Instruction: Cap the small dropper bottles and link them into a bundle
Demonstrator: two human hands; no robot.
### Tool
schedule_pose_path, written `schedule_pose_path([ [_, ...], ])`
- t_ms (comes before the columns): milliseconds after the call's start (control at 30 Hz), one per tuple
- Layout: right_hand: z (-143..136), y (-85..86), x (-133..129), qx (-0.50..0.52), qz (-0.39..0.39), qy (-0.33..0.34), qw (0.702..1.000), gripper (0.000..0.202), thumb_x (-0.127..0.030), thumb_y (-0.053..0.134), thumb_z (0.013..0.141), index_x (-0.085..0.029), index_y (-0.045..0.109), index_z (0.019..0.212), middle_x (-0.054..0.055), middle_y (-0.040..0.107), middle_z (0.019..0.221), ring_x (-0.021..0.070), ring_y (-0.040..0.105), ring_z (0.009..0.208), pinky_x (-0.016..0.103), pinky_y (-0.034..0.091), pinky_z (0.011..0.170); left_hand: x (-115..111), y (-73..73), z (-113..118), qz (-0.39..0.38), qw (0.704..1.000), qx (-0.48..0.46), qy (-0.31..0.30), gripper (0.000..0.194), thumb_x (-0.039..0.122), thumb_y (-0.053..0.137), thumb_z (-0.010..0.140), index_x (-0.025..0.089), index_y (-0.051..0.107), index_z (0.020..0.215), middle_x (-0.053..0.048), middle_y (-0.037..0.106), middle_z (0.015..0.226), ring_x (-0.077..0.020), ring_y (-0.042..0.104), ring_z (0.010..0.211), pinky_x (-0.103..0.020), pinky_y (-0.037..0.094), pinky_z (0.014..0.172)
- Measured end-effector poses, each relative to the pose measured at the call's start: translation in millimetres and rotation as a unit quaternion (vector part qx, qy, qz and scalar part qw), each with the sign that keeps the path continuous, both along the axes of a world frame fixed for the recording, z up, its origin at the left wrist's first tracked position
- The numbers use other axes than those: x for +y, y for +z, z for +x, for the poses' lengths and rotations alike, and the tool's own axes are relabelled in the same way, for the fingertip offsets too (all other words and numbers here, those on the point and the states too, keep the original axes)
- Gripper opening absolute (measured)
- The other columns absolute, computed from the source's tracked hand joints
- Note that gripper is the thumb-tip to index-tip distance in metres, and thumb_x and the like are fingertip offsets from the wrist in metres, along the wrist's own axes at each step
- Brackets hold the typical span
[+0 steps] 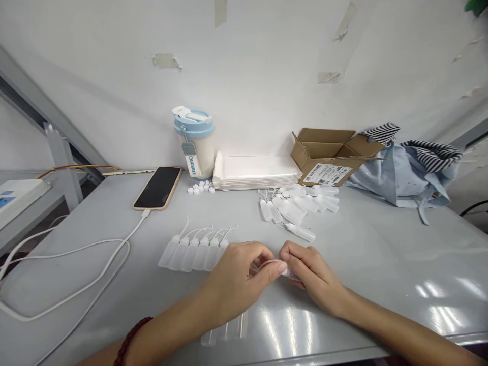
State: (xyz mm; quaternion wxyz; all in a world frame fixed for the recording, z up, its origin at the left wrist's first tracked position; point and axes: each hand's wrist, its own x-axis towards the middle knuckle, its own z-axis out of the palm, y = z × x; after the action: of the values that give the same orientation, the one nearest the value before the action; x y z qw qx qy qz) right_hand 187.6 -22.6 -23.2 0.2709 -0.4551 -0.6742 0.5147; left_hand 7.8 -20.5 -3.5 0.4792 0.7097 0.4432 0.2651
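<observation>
Both hands meet over the front middle of the table, around one small translucent plastic bottle (292,275) that they mostly cover. My right hand (314,274) is closed around its body. The thumb and fingers of my left hand (240,274) pinch at its cap end, where a thin curved strap shows. Left of the hands lies a row of several similar bottles (192,253), their straps pointing away from me. Under my left forearm, more clear bottles or tubes (224,331) are partly hidden. Beyond my right hand is a loose pile of bottles (299,203).
Small white caps (201,187) lie by a blue-lidded cup (198,145). Stacked white trays (255,175) and an open cardboard box (331,155) stand along the wall, beside a light blue cloth bag (404,175). A phone (158,188) with a white cable (118,244) is at left.
</observation>
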Motion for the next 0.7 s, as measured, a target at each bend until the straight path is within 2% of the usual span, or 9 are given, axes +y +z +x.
schedule_pose_path([
  [100, -0.4, 2.2, -1.2, -0.016, 0.039, 0.007, 0.999, 0.029, -0.032, 0.033, 0.093, -0.02, 0.039, 0.067, -0.007, 0.031, 0.052, 0.0093, 0.029, 0.047, 0.022, 0.025, 0.045, -1.9, 1.2, -0.2, -0.054, 0.998, 0.012, -0.02, 0.033, 0.037, 0.048, 0.088, 0.016, 0.059, 0.064, 0.003, 0.056, 0.058, -0.0102, 0.052, 0.054, -0.021, 0.04, 0.051],
  [167, -1.0, 3.1, -1.0, -0.021, 0.044, 0.014, 0.999, 0.029, -0.031, 0.033, 0.093, -0.02, 0.039, 0.066, -0.006, 0.032, 0.052, 0.0094, 0.029, 0.047, 0.023, 0.025, 0.046, -4.0, -0.4, -0.7, -0.062, 0.998, 0.014, -0.031, 0.034, 0.035, 0.047, 0.089, 0.015, 0.058, 0.064, 0.002, 0.058, 0.058, -0.0109, 0.054, 0.054, -0.021, 0.042, 0.052],
  [233, -1.9, 3.1, 0.3, -0.03, 0.044, 0.016, 0.998, 0.029, -0.03, 0.033, 0.092, -0.02, 0.039, 0.065, -0.006, 0.032, 0.053, 0.0096, 0.03, 0.049, 0.023, 0.026, 0.048, -5.4, -2.8, -1.9, -0.026, 0.999, 0.027, -0.032, 0.029, 0.031, 0.047, 0.089, 0.016, 0.059, 0.067, 0.001, 0.059, 0.06, -0.0115, 0.055, 0.056, -0.022, 0.043, 0.053],
  [367, -4.2, 2.4, 5.8, -0.047, 0.037, 0.001, 0.998, 0.029, -0.03, 0.034, 0.092, -0.019, 0.04, 0.066, -0.005, 0.034, 0.057, 0.01, 0.032, 0.053, 0.023, 0.029, 0.05, -3.9, -7.0, -5.8, 0.108, 0.992, 0.046, -0.049, 0.016, 0.021, 0.047, 0.088, 0.016, 0.062, 0.085, -0.002, 0.06, 0.076, -0.0133, 0.056, 0.068, -0.024, 0.045, 0.061],
  [433, -6.0, 4.6, 9.9, -0.051, 0.042, -0.002, 0.998, 0.028, -0.03, 0.034, 0.092, -0.019, 0.04, 0.067, -0.005, 0.035, 0.058, 0.01, 0.033, 0.054, 0.022, 0.029, 0.05, -0.9, -6.4, -7.8, 0.129, 0.99, 0.028, -0.051, 0.014, 0.018, 0.048, 0.087, 0.017, 0.062, 0.091, -0.003, 0.061, 0.082, -0.0138, 0.057, 0.073, -0.025, 0.047, 0.066],
  [600, -16.3, 15.5, 23.1, -0.072, 0.1, 0.006, 0.992, 0.024, -0.028, 0.036, 0.09, -0.019, 0.041, 0.068, -0.005, 0.038, 0.056, 0.01, 0.037, 0.052, 0.023, 0.03, 0.051, 7.0, 4.0, -13.4, 0.034, 0.999, -0.03, 0.009, 0.013, 0.025, 0.052, 0.086, 0.019, 0.064, 0.088, -0.001, 0.067, 0.085, -0.0145, 0.062, 0.078, -0.023, 0.051, 0.068],
  [700, -24.0, 17.1, 28.1, -0.072, 0.145, 0.008, 0.987, 0.021, -0.026, 0.035, 0.09, -0.019, 0.041, 0.071, -0.007, 0.037, 0.052, 0.0091, 0.034, 0.048, 0.023, 0.029, 0.05, 9.0, 8.4, -16.9, -0.02, 1.0, -0.006, 0.016, 0.027, 0.033, 0.046, 0.089, 0.017, 0.063, 0.075, 0.0, 0.065, 0.069, -0.0139, 0.062, 0.065, -0.023, 0.049, 0.06],
])
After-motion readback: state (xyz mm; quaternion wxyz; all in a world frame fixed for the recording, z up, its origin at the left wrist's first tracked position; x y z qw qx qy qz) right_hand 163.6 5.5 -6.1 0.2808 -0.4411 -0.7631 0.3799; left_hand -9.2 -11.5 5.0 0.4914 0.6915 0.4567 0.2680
